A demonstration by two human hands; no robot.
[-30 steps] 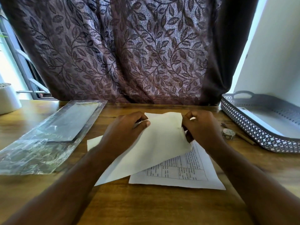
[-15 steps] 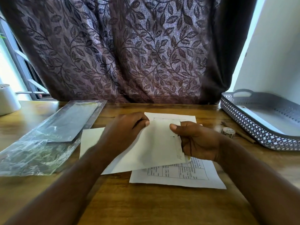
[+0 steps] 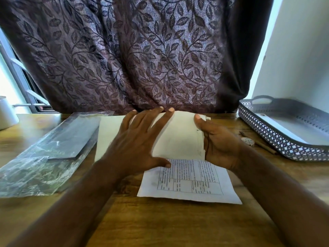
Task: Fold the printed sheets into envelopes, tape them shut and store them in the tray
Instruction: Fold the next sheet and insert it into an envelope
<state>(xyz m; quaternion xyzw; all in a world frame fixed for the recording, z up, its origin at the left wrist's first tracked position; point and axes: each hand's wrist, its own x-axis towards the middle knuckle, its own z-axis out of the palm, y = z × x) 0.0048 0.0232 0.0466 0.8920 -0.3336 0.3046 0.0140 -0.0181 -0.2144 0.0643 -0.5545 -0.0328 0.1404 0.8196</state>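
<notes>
The left hand [image 3: 137, 145] presses straight, spread fingers flat on the folded white paper sheet [image 3: 179, 138], whose right edge the right hand [image 3: 219, 147] pinches.

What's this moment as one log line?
folding | left hand presses top sheet | right hand holds its edge | tray at right

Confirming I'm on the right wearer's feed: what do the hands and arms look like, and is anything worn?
The left hand and right hand wear no gloves, rings, watch or bracelet that I can see. Both arms are bare right to the frame edge, with no sleeve in view. The fingernails are short.
</notes>
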